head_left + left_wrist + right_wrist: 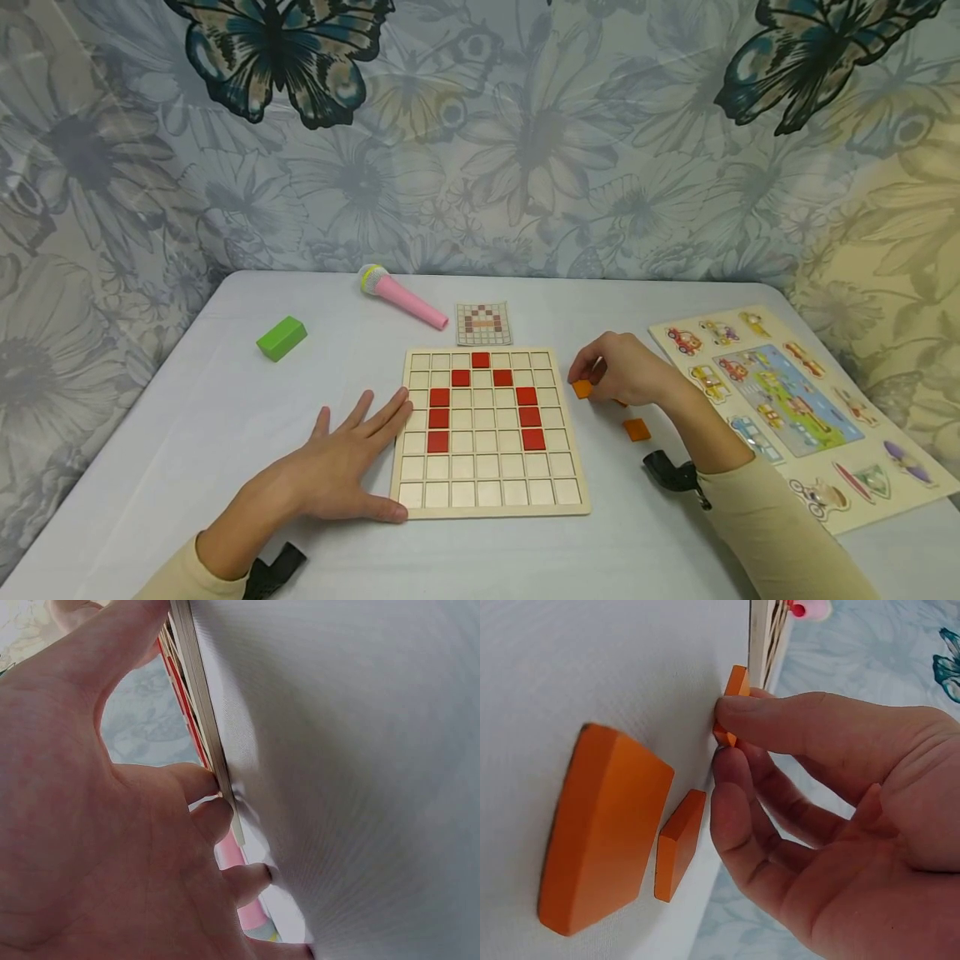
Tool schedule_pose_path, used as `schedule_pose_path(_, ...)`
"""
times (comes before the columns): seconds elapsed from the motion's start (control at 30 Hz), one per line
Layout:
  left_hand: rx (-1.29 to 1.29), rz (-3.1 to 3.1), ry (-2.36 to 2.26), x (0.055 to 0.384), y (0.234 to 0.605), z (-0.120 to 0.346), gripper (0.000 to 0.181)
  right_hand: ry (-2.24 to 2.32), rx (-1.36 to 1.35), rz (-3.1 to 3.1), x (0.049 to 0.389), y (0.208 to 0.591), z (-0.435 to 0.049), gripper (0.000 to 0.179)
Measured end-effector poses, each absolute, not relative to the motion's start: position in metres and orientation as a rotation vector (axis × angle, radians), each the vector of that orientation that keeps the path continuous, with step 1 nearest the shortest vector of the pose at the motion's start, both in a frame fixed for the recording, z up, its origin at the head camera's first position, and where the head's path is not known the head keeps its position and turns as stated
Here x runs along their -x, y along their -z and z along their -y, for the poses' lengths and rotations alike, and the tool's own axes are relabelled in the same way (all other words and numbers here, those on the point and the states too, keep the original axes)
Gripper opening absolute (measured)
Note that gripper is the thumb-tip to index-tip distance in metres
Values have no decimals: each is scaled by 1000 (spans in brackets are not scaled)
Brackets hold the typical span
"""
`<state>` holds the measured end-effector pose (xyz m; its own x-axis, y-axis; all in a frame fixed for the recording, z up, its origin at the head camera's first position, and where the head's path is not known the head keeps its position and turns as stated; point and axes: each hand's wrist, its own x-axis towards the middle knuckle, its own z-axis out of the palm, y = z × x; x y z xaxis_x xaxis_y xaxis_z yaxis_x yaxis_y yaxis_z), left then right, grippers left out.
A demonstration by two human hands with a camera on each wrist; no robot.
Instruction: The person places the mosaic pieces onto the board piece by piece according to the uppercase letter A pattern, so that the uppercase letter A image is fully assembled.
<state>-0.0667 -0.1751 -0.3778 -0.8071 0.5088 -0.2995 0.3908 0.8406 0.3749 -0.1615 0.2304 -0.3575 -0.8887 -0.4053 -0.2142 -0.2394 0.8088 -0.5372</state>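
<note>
A square wooden grid board point(491, 513) lies on the table, with several red tiles point(438, 418) set in its cells as a peaked arch. The left hand point(337, 467) rests spread along the board's left edge, thumb at the near corner and fingertips touching the side. Right of the board, the right hand point(626, 368) pinches an orange square tile point(739, 681) between thumb and fingers, low over the table. Two more orange tiles lie close by: one in plain sight point(637, 429), the other point(679, 847) mostly hidden under the hand in the head view.
Behind the board lies a small pattern card point(483, 323) with a pink toy microphone point(408, 300) beside it. A green block point(282, 338) sits at the left. On the right is a picture puzzle board point(813, 492) with vehicles, partly behind the right forearm.
</note>
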Motion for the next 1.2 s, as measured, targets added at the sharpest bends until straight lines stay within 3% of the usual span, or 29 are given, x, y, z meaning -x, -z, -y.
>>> schedule_pose_path(1.2,-664,-2623,-414,66,376,177,127,884,423,-2661,159,354,-221,27)
